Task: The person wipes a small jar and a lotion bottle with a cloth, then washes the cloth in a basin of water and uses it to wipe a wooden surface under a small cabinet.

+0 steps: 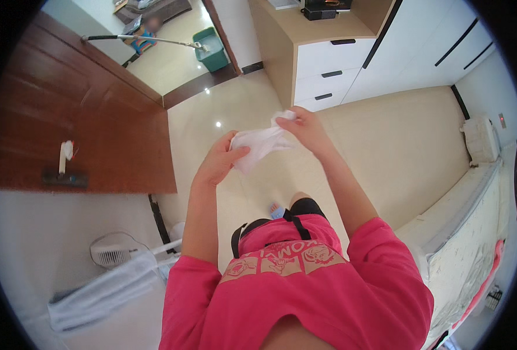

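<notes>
A thin white cloth or tissue (260,142) is stretched between my two hands, above the tiled floor. My left hand (223,159) grips its left side, with the thumb lying on top. At its upper right end, my right hand (301,127) pinches the bunched part between thumb and fingers. The lower edge of the white piece hangs loose. Whether it is cloth or paper, I cannot tell.
A brown wooden door (88,109) stands at the left. Beyond the doorway are a green bucket (211,50), a long-handled mop (153,40) and a person. A drawer cabinet (324,72) stands ahead, a mattress (464,253) at the right, and a towel (105,291) hangs lower left.
</notes>
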`<state>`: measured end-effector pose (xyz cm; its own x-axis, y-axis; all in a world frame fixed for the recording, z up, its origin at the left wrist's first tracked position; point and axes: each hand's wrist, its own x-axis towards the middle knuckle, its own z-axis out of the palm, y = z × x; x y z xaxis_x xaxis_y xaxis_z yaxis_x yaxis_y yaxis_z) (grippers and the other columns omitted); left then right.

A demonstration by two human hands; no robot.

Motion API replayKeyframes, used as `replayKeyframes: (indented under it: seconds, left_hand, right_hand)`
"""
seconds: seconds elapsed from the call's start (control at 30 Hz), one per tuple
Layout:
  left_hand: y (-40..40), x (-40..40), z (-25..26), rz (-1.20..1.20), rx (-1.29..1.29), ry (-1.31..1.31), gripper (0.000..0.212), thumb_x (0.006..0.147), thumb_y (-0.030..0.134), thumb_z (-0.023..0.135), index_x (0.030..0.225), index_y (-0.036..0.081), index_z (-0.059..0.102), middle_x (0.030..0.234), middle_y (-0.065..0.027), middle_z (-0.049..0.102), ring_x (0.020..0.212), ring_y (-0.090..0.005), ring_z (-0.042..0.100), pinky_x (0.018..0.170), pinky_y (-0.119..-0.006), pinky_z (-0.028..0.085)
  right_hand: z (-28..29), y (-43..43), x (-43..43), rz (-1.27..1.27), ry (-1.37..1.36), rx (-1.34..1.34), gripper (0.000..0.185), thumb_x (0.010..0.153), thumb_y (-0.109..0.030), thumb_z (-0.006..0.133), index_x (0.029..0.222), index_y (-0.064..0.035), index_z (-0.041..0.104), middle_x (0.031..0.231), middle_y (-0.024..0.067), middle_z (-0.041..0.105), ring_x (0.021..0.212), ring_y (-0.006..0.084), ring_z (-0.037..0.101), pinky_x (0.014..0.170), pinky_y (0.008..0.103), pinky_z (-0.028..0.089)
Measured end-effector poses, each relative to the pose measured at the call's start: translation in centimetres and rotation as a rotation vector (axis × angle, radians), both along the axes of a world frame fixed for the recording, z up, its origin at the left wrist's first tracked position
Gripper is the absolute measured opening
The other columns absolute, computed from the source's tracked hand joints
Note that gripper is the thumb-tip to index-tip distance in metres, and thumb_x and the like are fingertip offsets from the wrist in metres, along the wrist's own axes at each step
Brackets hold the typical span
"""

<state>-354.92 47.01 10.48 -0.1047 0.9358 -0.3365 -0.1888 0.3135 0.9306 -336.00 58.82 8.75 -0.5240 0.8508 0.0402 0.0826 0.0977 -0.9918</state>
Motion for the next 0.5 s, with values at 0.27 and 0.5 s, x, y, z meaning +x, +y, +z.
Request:
replayKeyframes:
  seconds: [0.27, 0.5]
  left_hand:
    - [14.1, -11.6, -2.3, -0.077, 0.219, -0.400, 0.042, 0.082, 0.031, 0.057, 0.111, 0.002, 0.052, 0.106, -0.0078, 0.056, 0.096, -0.0176, 0.054, 0.084, -0.032, 0.043]
    - [27.4, -13.0, -4.3, 0.034, 0.204, -0.817, 0.064, 0.084, 0.049, 0.046, 0.131, 0.008, 0.032, 0.134, -0.0057, 0.036, 0.123, -0.0251, 0.033, 0.101, -0.041, 0.028]
  right_hand:
    - [1.2, 12.6, -6.4, -0.079, 0.067, -0.109, 0.022, 0.082, -0.027, 0.060, 0.076, -0.0064, 0.055, 0.065, -0.0042, 0.052, 0.062, 0.0030, 0.047, 0.053, 0.0195, 0.035]
    - [3.3, 24.0, -15.5, -0.128, 0.459, -0.443, 0.019, 0.090, -0.023, 0.048, 0.098, -0.0062, 0.052, 0.077, -0.0042, 0.056, 0.069, 0.0041, 0.051, 0.062, 0.0187, 0.040]
